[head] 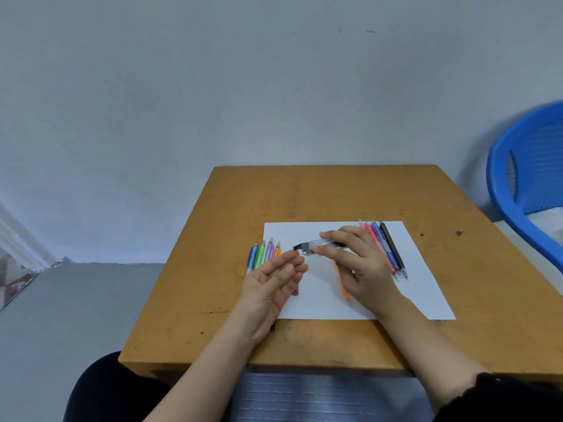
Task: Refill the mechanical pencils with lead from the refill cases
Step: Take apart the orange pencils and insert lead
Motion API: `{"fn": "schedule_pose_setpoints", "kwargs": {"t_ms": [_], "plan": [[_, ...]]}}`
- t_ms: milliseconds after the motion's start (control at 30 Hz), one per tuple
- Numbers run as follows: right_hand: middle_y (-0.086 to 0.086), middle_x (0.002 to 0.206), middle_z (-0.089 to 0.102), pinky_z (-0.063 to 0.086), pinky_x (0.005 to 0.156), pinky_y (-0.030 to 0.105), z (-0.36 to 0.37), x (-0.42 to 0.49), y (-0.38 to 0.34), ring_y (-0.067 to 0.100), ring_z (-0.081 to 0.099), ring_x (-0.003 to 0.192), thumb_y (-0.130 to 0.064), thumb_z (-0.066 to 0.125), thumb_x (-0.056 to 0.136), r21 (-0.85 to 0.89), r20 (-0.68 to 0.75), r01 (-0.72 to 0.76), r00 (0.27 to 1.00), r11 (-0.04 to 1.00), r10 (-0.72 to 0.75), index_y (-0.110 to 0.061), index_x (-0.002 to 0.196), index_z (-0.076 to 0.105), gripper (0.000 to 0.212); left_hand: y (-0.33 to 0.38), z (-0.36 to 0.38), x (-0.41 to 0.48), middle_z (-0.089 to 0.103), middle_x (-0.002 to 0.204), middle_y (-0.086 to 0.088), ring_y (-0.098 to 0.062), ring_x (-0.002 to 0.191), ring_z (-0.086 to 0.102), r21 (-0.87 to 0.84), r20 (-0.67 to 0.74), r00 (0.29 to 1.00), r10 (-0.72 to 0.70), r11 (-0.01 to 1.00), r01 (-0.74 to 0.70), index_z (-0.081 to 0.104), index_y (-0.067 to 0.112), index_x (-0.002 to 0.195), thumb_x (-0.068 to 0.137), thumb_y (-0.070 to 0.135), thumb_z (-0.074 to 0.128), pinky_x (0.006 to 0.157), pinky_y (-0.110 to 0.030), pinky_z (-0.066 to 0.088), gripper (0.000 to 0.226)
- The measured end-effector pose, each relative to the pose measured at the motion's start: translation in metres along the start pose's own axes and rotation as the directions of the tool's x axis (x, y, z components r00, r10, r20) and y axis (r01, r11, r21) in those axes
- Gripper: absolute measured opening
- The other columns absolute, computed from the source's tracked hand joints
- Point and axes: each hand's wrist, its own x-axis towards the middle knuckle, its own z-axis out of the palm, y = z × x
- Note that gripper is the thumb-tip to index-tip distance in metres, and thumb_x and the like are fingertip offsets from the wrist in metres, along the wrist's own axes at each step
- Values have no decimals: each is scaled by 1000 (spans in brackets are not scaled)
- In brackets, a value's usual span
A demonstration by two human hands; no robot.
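While the right hand (359, 266) pinches a clear refill case (316, 245) between thumb and fingers, the case's dark end points left and slightly down toward the left hand (274, 281). That hand lies open, palm up, fingers nearly straight, its fingertips just beside the dark end. Both are over a white sheet of paper (420, 287) on the desk (304, 193).

An orange pencil (343, 289) lies on the paper, mostly hidden under the right hand. A row of coloured pencils (263, 254) sits at the paper's left edge, just behind the left hand. A second row of pencils (388, 249) lies on the paper's right part, close against the right hand.

The step looks like tipping lead out into the waiting palm. Whether any lead has come out is too small to tell.

The case is probably light, stiff and smooth, so it may slip. The grip on its long sides near the middle suits it and leaves the outlet end free.

The leads will likely be thin and brittle, best caught on the flat palm and lifted with a gentle pinch, never bent. The pencils are light and round, apt to roll, and best taken by the barrel.
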Motion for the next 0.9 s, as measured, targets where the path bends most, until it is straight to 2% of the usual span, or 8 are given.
{"fn": "schedule_pose_setpoints", "kwargs": {"t_ms": [200,333,567,800,900], "plan": [[13,111,65,48,84,34,5,1,-7,30,55,98,11,53,85,47,39,55,998,997,-57,-15,113,63,40,-4,2,2,71,81,-13,-15,73,70,10,-74,994,85,996,-84,63,-1,93,70,5,64,68,-20,57,24],[13,111,65,47,86,32,5,-1,-7,28,55,100,7,55,86,19,56,66,996,998,-67,-17,113,62,37,-6,1,3,70,78,-12,-14,70,68,-3,-100,987,126,992,-127,63,-2,91,71,7,63,70,-20,57,22],[12,111,65,48,85,30,4,0,-6,26,54,102,-7,43,98,43,35,33,999,999,-35,-17,114,61,27,-9,1,3,71,80,-10,-14,72,67,17,-111,976,188,982,-187,64,1,88,70,9,66,71,-21,56,20],[11,109,67,48,82,42,5,-2,-1,26,59,101,3,54,87,11,-45,0,999,1000,1,-17,111,64,33,-7,3,-2,74,81,-6,-11,76,69,112,-205,931,302,952,-284,65,3,89,69,13,67,68,-18,55,23],[10,106,67,46,85,38,2,-1,-1,25,61,98,10,57,82,19,-76,-46,996,999,47,-9,105,71,33,-7,3,-4,74,84,-7,-12,79,69,98,-200,924,325,945,-312,65,2,90,70,13,66,72,-18,56,22]]}}
